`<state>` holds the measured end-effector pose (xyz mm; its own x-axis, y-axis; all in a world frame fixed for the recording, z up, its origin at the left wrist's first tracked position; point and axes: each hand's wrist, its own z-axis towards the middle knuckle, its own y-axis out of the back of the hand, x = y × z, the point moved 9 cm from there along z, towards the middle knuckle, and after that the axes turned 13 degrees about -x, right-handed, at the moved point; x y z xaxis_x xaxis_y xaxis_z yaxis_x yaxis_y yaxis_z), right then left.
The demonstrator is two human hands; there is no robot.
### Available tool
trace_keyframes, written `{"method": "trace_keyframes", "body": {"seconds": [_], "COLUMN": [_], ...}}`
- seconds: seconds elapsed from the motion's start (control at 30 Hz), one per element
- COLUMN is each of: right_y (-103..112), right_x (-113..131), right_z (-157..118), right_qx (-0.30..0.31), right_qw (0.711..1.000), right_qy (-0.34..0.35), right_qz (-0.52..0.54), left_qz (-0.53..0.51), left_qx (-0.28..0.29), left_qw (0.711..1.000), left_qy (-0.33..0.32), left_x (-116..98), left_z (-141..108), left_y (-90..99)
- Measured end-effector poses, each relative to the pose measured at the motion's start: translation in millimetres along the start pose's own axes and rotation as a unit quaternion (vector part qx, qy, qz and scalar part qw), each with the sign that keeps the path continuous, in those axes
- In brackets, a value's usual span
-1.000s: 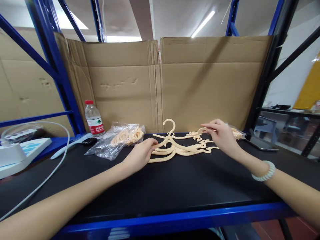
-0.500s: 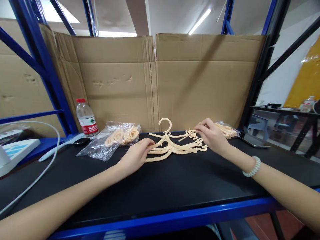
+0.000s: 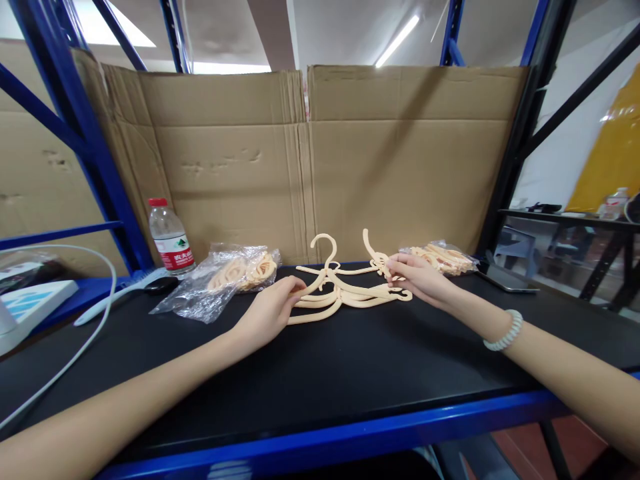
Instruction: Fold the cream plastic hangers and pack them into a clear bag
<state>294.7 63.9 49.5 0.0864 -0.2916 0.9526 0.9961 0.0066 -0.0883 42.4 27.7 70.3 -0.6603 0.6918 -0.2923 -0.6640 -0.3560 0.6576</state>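
Cream plastic hangers lie stacked on the black tabletop before me, with one curved hook standing up at the back. My left hand is closed on the left arm of the top hanger, thumb and fingers pinching it. To the right, my right hand pinches a cream hanger piece whose curved end points up and left. Its fingers hide part of that piece, and whether it joins the top hanger I cannot tell. The right ends of the stack lie just below this hand.
A clear bag of cream pieces lies on the left, another bag on the right. Behind the left bag stand a red-capped bottle and a brush. A flat dark device lies far right. Cardboard walls the back.
My right hand has turned and dropped slightly; a curved cream piece now sticks up beside it in place of the thin straight bar. My left hand keeps its grip almost unmoved.
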Motion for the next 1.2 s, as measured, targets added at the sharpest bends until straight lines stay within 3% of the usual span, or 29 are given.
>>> {"method": "trace_keyframes", "body": {"seconds": [0.17, 0.43, 0.73, 0.9, 1.2], "right_y": [-8.0, -2.0, 15.0, 5.2, -7.3], "right_x": [-3.8, -10.0, -7.0, -0.1, -12.0], "right_z": [-6.5, -8.4, 0.3, -4.7, -19.0], "right_qx": [0.024, 0.004, -0.028, 0.022, 0.100], "right_qw": [0.997, 0.994, 0.997, 0.992, 0.976], "right_qy": [-0.050, -0.103, -0.062, -0.035, -0.194], "right_qz": [0.047, 0.038, -0.041, -0.120, 0.002], "left_qz": [0.002, -0.004, -0.001, -0.001, 0.002], "left_qx": [0.014, 0.024, 0.019, 0.015, 0.007], "left_qw": [1.000, 0.999, 0.999, 0.999, 0.999], "left_qy": [0.013, 0.025, 0.040, 0.045, 0.047], "left_x": [4.5, 4.6, 11.1, 13.3, 15.1], "left_z": [-1.2, -3.7, -5.0, -5.2, -6.0], "left_y": [-3.9, -7.4, -9.1, -9.1, -9.3]}}
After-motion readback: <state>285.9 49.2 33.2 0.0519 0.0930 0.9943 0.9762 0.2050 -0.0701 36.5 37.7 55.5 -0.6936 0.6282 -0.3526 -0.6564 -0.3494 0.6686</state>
